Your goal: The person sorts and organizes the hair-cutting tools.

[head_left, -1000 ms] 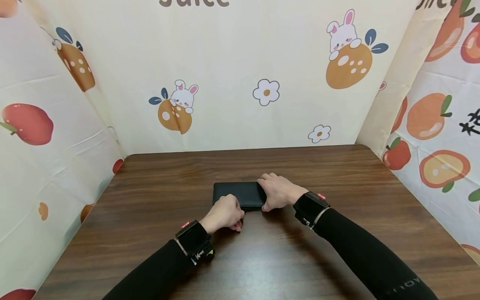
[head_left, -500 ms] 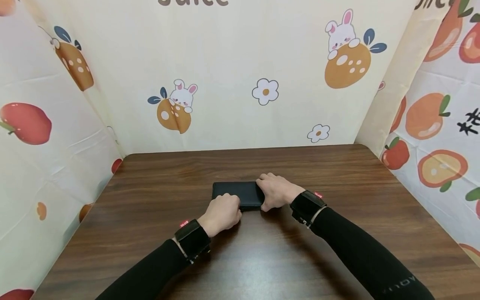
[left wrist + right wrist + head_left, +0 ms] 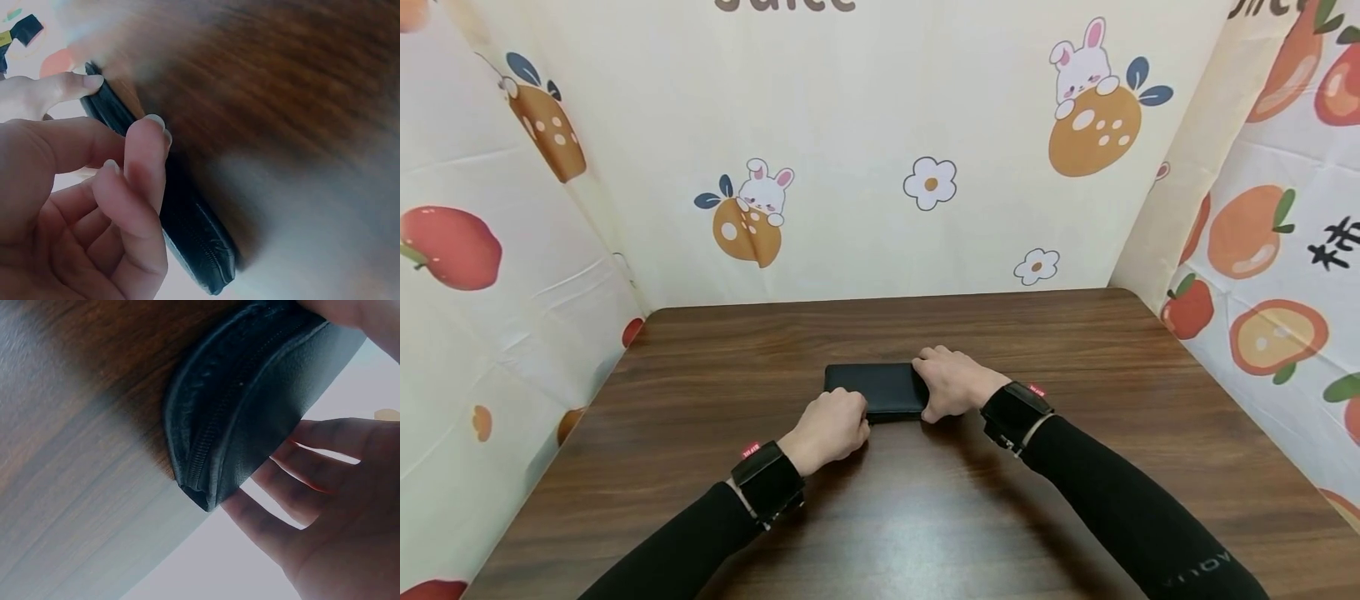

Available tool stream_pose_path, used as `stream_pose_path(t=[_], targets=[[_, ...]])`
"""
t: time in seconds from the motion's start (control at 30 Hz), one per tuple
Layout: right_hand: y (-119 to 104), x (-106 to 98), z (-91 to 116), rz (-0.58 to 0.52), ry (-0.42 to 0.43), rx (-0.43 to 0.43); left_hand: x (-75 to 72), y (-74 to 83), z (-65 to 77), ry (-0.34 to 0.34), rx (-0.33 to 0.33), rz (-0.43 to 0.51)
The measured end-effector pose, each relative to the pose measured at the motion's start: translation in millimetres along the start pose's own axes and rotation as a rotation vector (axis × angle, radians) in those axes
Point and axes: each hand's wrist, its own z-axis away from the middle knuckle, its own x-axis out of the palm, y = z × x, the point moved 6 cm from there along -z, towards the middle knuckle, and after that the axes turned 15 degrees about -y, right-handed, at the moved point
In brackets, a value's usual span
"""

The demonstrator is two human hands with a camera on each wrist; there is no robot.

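A black zip-around wallet (image 3: 883, 387) lies flat on the table, its near edge carrying the zipper (image 3: 201, 450). My right hand (image 3: 955, 382) grips the wallet's right end, thumb at the near edge and fingers spread along the far side. At the near edge, left of the middle, my left hand (image 3: 826, 429) has its fingers curled. In the left wrist view its thumb and index finger pinch together right at the zipper side of the wallet (image 3: 197, 234); the zipper pull itself is hidden between them.
The brown wood-grain table (image 3: 1037, 508) stretches around the wallet on all sides. Behind it hangs a cream printed backdrop (image 3: 850, 108), with fruit-patterned cloth (image 3: 1277, 250) at the right and more patterned cloth (image 3: 497, 333) at the left.
My left hand has slid leftward along the wallet's near edge, its fingers more tucked under than before. The right hand and the wallet have stayed in place.
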Motion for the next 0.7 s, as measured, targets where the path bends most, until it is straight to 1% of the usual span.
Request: stream_pose_path(t=[0.3, 0.4, 0.6, 0.7], targets=[[-0.5, -2.1, 1.3, -0.019, 0.001, 0.002, -1.2, -2.9, -0.5, -0.005, -0.009, -0.013], [-0.8, -2.8, 1.8, -0.023, 0.001, -0.005, -2.3, -4.7, 2.1, 0.003, -0.012, -0.028], [-1.9, -3.3, 2.1, -0.025, 0.006, -0.02, -4.4, -11.2, 9.7, 0.01, -0.04, -0.07], [-1.8, -3.2, 2.0, -0.024, 0.002, -0.017, -5.2, -13.4, 12.5, 0.014, -0.04, -0.072]])
